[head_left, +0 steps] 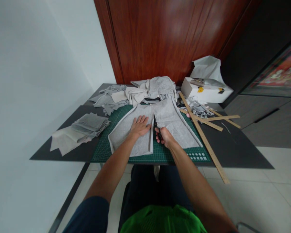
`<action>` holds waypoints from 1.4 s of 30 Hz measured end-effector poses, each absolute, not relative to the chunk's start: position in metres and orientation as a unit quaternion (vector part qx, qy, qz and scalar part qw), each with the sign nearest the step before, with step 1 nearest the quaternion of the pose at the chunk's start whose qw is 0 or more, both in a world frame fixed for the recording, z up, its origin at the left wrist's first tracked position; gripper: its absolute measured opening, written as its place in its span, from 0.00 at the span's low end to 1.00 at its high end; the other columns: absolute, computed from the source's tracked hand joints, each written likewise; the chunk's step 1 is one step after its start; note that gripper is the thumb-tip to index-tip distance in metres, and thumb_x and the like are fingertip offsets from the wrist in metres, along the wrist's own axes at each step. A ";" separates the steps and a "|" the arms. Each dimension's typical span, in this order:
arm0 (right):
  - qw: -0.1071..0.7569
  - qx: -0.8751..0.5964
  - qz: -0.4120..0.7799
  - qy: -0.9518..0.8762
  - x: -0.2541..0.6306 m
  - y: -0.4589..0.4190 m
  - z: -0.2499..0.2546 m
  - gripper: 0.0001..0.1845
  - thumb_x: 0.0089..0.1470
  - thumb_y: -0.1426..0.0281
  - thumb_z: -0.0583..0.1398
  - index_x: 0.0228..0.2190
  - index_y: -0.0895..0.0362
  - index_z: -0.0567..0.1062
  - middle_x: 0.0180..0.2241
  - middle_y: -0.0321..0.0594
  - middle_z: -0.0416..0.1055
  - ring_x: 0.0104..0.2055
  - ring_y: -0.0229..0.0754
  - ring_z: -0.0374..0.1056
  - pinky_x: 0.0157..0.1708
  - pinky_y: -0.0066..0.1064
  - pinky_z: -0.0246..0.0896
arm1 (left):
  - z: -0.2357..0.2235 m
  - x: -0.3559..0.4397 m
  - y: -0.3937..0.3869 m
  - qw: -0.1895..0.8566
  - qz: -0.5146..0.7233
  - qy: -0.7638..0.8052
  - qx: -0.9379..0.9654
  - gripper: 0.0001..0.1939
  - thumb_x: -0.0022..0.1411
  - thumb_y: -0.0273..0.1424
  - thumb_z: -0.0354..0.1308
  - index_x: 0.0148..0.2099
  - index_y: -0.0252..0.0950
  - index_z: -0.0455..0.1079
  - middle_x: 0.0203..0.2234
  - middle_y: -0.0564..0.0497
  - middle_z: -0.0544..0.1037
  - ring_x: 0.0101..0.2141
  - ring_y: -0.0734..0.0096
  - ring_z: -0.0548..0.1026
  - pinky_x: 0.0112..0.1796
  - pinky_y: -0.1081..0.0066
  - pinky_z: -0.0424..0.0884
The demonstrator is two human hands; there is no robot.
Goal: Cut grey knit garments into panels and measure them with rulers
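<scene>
A pale grey piece of fabric (173, 113) lies flat on a green cutting mat (100, 145). It is split up the middle from the near edge, with green mat showing in the gap. My left hand (140, 125) rests flat on the fabric left of the split, fingers spread. In my right hand (165, 136) is a pair of black scissors (155, 124), my fingers wrapped round the handles. The blades point away from me at the top of the split. Whether they are fully closed is too small to tell.
Crumpled grey cloth (160, 86) is heaped at the back. Folded cloth pieces (89, 126) lie at the left. A long wooden ruler (208, 147) overhangs the near edge at the right. Shorter rulers (223, 118), fabric scraps (199, 108) and a white box (196, 90) are beyond it.
</scene>
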State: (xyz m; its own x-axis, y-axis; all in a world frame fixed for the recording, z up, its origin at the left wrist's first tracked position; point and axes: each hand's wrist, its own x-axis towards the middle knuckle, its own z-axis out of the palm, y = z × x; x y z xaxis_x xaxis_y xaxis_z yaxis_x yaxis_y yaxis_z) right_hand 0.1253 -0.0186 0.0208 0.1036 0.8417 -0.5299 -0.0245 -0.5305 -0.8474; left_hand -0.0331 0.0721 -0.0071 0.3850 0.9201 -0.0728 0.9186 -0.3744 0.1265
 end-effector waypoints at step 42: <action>0.377 -0.646 0.581 -0.322 0.122 0.007 0.023 0.14 0.63 0.65 0.56 0.25 0.55 0.67 0.17 0.34 0.64 0.15 0.33 0.59 0.14 0.26 0.39 | -0.009 -0.034 0.072 0.072 0.009 0.552 0.830 0.38 0.76 0.50 0.36 0.80 0.40 0.47 0.79 0.47 0.46 0.77 0.54 0.42 0.73 0.45 0.39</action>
